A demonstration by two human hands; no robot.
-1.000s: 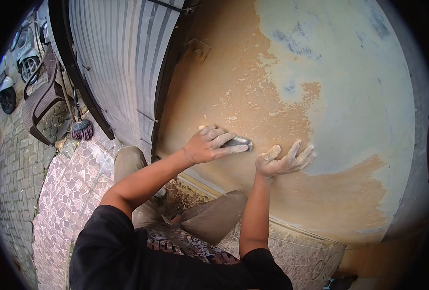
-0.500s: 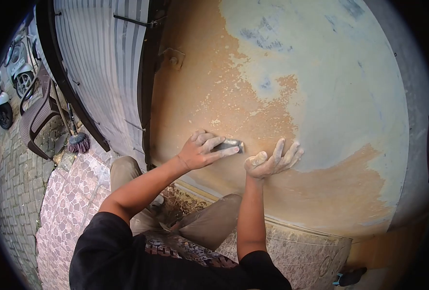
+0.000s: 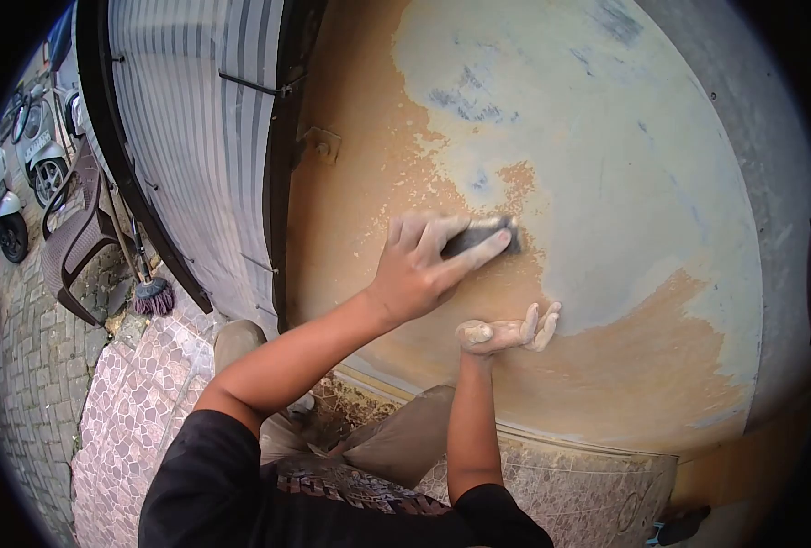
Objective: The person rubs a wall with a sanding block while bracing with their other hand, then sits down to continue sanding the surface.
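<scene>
A wall (image 3: 625, 210) with patches of pale and orange-brown paint fills the middle and right of the view. My left hand (image 3: 437, 254), dusty at the fingers, grips a dark block (image 3: 483, 239) and holds it against the wall near the border between the two colours. Lower and to the right, my right hand (image 3: 510, 333) is at the orange-brown part, palm turned up, fingers apart and slightly curled, holding nothing. White dust coats its fingers.
A striped sheet (image 3: 195, 119) in a dark frame stands left of the wall. Beyond are a brown chair (image 3: 81, 242), a mop (image 3: 152, 294) and parked scooters (image 3: 49, 164). Patterned tiles (image 3: 140, 393) lie at lower left, beside paving.
My left hand has moved up and to the right along the wall with the block. My right hand has dipped slightly, its fingers now more curled. The view has shifted a little.
</scene>
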